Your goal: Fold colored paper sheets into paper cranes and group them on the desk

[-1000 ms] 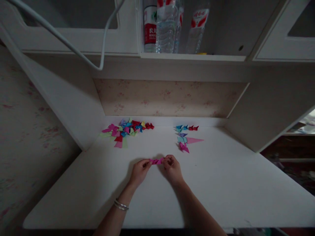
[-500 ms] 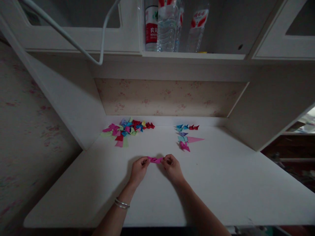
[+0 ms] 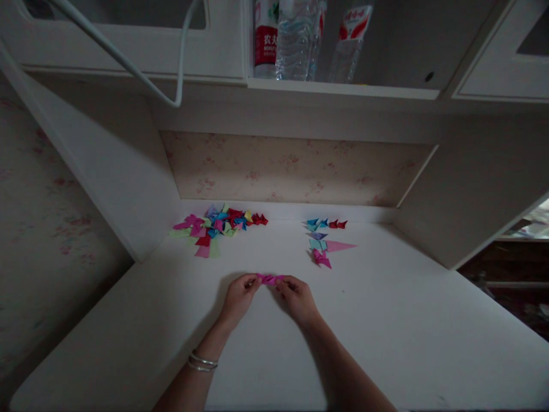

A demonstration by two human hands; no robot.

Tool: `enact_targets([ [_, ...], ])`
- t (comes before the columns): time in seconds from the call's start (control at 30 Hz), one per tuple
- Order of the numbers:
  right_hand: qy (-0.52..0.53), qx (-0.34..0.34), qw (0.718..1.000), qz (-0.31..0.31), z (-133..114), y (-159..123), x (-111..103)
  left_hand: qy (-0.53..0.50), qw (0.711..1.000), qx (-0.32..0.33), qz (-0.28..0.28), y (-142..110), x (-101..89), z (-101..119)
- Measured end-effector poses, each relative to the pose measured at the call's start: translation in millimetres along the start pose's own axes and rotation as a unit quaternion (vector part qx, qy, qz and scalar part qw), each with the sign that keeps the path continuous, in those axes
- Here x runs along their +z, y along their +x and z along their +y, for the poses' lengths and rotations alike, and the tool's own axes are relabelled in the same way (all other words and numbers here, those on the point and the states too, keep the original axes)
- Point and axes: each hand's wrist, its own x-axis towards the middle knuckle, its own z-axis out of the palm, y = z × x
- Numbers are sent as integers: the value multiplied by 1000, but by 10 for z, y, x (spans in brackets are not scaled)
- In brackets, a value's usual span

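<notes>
Holding a folded magenta paper piece (image 3: 270, 280), pinched at its left end by the left hand (image 3: 238, 295), at its right end by the right hand (image 3: 300, 295), spanning the gap between, over the white table (image 3: 266, 355), nearer than the paper pile (image 3: 218, 225).

On the leftmost bottle (image 3: 265, 71) I can read 农夫 on the red label (image 3: 266, 47), while the red lettering (image 3: 355, 15) on the rightmost bottle (image 3: 343, 60) is too blurred for me.

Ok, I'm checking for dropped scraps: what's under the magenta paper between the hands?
White table shows around the magenta paper. The spot beneath is hidden by it, the left hand and the right hand; what lies there can't be told.
</notes>
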Motion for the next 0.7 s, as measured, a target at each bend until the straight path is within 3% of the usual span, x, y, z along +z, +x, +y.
enact_targets([
  [0.7,-18,7,1000,8,26,15,11,-10,999,-25,-17,-3,9,54],
])
